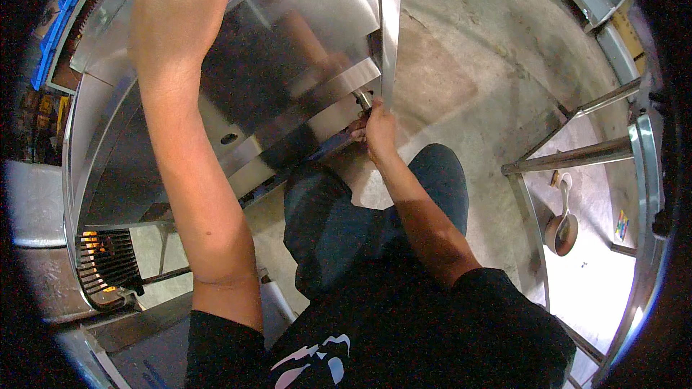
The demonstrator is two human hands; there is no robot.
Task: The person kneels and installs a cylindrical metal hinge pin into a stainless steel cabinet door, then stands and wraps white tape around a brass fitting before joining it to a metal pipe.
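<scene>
A large stainless steel panel [267,57], shiny and reflective, tilts in front of me as part of a metal unit. My left hand [176,18] is raised over its far left part. Most of its fingers are cut off by the upper edge of the picture, so whether they grip anything is hidden. Low at the panel's right corner, my right hand [380,130] is closed around a small shiny metal cylinder [364,101], which points up under the folded steel lip [353,75]. What the cylinder joins is hard to make out.
Concrete floor [497,50] spreads to the right. A metal-legged rack [577,158] stands there, with a small round pan [561,234] and a ladle-like utensil on a bright surface. At left are a black slatted grille [108,263] and a blue plastic edge [61,21].
</scene>
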